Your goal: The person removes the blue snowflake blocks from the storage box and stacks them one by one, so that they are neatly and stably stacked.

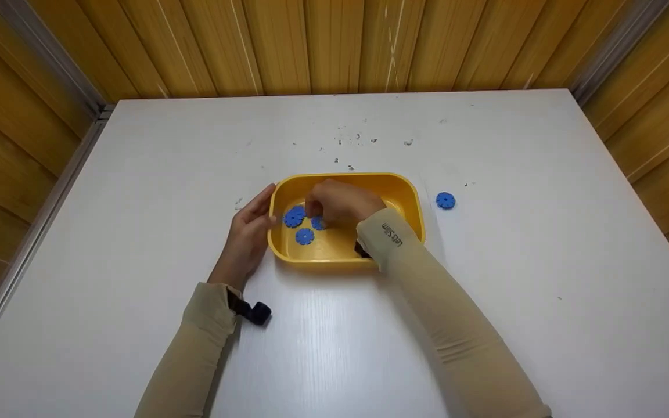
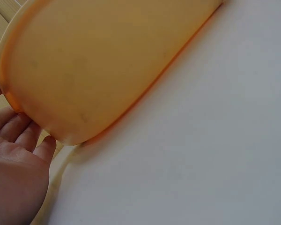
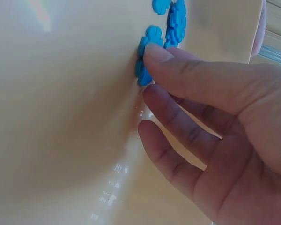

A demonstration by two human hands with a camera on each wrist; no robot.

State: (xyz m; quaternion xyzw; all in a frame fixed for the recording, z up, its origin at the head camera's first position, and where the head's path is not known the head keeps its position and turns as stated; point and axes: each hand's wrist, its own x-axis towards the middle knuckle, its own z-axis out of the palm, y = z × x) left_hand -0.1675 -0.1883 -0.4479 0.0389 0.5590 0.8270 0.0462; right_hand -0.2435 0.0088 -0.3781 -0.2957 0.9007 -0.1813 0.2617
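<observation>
Left hand (image 1: 247, 229): fingers extended against the tray's (image 1: 323, 262) left end, thumb at the rim, apparently bracing. Loose discs (image 1: 305, 236) lie inside, left. Right hand (image 1: 340, 200), in the tray, pinches a disc (image 3: 143, 75); step judged: picking up. Next move calls for clearing the rim. Lone disc (image 1: 445, 201): on table (image 1: 514, 261), right. Right-wrist view alone shows thumb placement on the pinched disc; head view alone, the lone disc.

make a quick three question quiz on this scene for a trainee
1. Which hand is inside the tub?
2. True or false: every blue disc lies in the tub.
3. Fill in: the left hand touches the tub's ___ end.

Key:
1. The right hand.
2. False; one disc lies on the table, right of the tub.
3. Left.
</observation>
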